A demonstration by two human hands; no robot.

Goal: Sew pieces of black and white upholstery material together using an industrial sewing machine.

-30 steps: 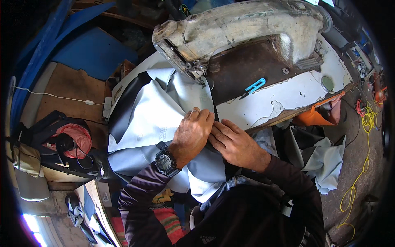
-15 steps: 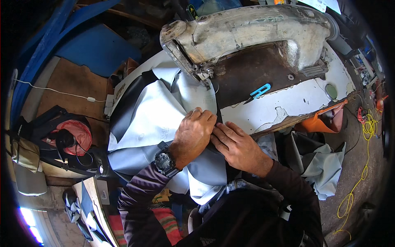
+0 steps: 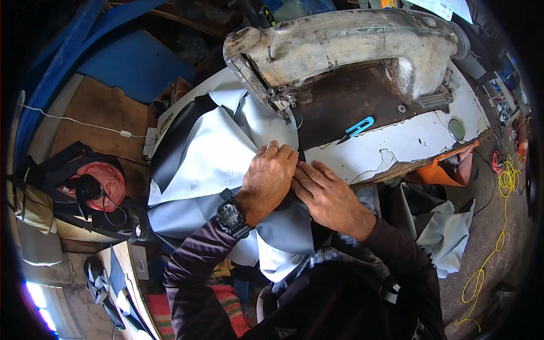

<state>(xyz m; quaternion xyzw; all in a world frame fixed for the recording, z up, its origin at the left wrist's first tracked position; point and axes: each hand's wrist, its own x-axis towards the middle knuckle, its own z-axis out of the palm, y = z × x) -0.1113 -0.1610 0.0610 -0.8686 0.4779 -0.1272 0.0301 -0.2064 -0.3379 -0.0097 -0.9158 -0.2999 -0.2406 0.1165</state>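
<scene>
A large sheet of vinyl-like fabric point(image 3: 212, 153), pale silvery on one side and black and grey on other parts, lies in folds under the sewing machine's needle end. My left hand point(image 3: 269, 180), with a black watch at the wrist, has its fingers curled down on the sheet's right edge, pinching it. Against it, fingertips nearly touching, my right hand point(image 3: 331, 198) bends its fingers over the dark part of the same edge. Both thumbs are mostly hidden. The worn grey sewing machine point(image 3: 345, 45) stands just beyond, its presser foot over the fabric.
Blue thread snips point(image 3: 358, 127) lie on the chipped white tabletop point(image 3: 391, 147), with a small round tin point(image 3: 456, 129) near its right end. An orange pouch point(image 3: 447, 169) hangs at the table edge. Yellow cord point(image 3: 501, 226) trails over the floor. An open bag point(image 3: 93, 187) is at left.
Both hands keep their hold on the fabric edge. My left hand has risen slightly away from me. The view has shifted a little.
</scene>
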